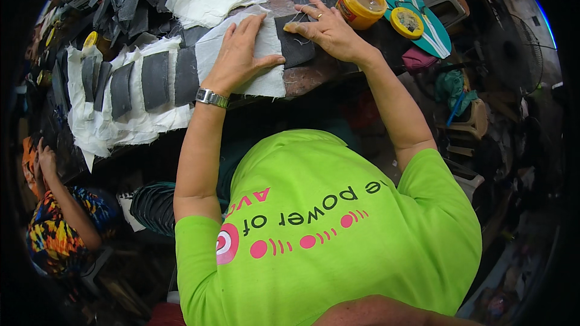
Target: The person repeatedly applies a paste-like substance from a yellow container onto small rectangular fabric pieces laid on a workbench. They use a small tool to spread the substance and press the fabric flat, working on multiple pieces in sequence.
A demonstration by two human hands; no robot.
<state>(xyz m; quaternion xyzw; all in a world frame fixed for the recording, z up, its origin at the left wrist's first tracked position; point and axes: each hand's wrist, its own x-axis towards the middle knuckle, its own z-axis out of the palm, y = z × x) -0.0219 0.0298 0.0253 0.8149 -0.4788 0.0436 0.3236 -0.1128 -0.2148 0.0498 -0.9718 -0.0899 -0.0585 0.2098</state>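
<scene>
The left hand (241,54) lies flat, fingers spread, pressing down on a white cloth piece (260,63) near the front edge of the desk (314,75) — its grip is wide and holds nothing, only pins the cloth. A metal wristwatch (211,98) sits on that wrist. The right hand (329,30) rests just beside it on a dark grey strip (296,45) that overlaps the white cloth, fingers lightly curled and pressing, nothing clasped. Toward the desk's left end, more grey strips lie in a row on white cloth (136,81). Behind the right hand stands an open yellow tub (361,5), its yellow lid (406,22) beside it — both near the back edge.
</scene>
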